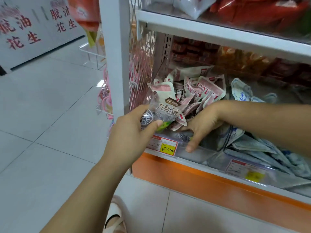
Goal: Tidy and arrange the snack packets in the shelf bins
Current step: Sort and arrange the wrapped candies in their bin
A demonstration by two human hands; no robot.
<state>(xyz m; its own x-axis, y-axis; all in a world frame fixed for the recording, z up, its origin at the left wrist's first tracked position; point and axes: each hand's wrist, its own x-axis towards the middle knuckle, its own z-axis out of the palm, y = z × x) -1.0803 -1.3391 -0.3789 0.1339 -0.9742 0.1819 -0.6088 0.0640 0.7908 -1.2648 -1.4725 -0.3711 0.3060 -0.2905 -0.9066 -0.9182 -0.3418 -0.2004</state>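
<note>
Head view: one camera, looking down at the lowest white metal shelf (218, 33) with its clear plastic bins.
Left hand (131, 126): thumb and fingers pinch the lower end of a clear-and-white plum snack packet with a brown label (165, 107), held up just in front of the left bin.
Right hand (201, 125): inside that bin, fingers spread and fairly straight among the loose pink-and-white snack packets (204, 91), one digit draped over the clear plastic front wall (195, 154). It grips nothing that I can see.
Left bin: the pink-and-white heap lies jumbled, corners poking every way (a yellow price tag (168, 149) sits on the front).
Neighbouring bin: blue-and-white foil packets (242, 143), just beside, behind a clear divider.
Step in hand: judging by the pose, the right hand is making room while the left brings its packet in.
How to do it well: sweep the heap back and flat with the open right hand, then lay the held packet label-forward at the front; grip it by the seam, not the contents.
Watch for: packets sliding over the divider into the blue-and-white lot.
</note>
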